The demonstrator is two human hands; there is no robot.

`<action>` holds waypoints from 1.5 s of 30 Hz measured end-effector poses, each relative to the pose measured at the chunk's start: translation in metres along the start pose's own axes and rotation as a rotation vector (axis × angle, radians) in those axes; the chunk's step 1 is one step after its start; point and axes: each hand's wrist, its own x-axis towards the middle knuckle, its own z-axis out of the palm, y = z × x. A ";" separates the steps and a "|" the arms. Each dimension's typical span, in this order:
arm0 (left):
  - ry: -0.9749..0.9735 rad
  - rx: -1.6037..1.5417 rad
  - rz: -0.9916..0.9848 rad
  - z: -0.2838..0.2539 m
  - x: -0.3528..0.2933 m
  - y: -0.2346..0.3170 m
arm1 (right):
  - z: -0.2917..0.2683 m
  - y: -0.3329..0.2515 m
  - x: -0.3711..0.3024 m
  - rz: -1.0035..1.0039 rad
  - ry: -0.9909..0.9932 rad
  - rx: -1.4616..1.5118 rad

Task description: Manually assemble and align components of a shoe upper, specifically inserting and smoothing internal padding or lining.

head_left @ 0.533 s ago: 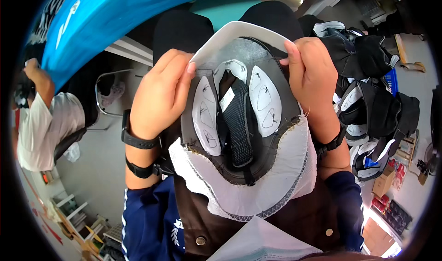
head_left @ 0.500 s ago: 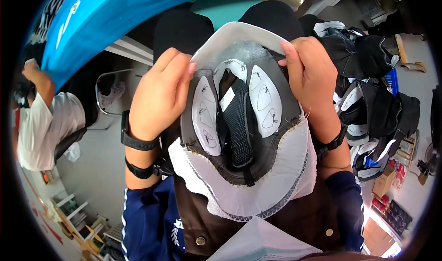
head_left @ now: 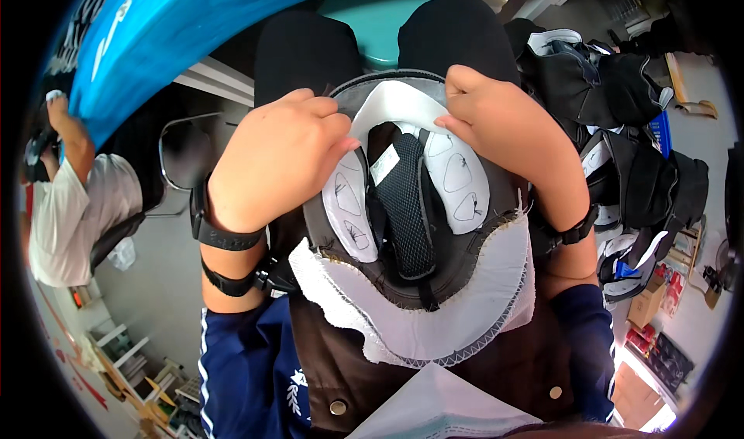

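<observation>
At nine o'clock a person in a white shirt (head_left: 66,206) sits at the picture's edge, beside a black chair (head_left: 182,156), with a broad blue surface (head_left: 201,20) arching over the ten-to-twelve o'clock rim. Nearer the middle, the left hand (head_left: 275,164) curls over the rim of a dark cap (head_left: 422,230) held upside down in the lap, its thumb and fingertips pinching the white lining strip (head_left: 395,102) at about eleven o'clock of the cap's opening; a black wristband (head_left: 221,234) circles that wrist. The cap sits dead centre, showing white padded panels and a black mesh strap (head_left: 407,206) inside, with a frayed white fabric brim (head_left: 434,315) fanning toward six o'clock. The right hand (head_left: 504,129) grips the same lining at one o'clock, fingers closed on it. At three o'clock lies a pile of black and white caps (head_left: 628,152).
</observation>
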 end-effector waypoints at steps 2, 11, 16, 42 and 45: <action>-0.053 0.011 -0.003 0.000 0.004 -0.001 | 0.007 -0.001 0.001 0.020 -0.013 -0.033; -0.170 0.059 0.005 0.004 0.015 -0.006 | 0.006 -0.008 -0.007 -0.015 0.055 -0.105; -0.140 0.179 0.065 0.006 0.014 0.001 | 0.010 -0.007 -0.010 -0.028 0.057 -0.107; -0.141 0.229 0.055 0.014 0.019 -0.001 | 0.021 -0.002 -0.006 -0.035 0.085 -0.156; -0.139 0.237 0.056 0.016 0.020 -0.001 | 0.024 -0.001 -0.005 -0.057 0.126 -0.210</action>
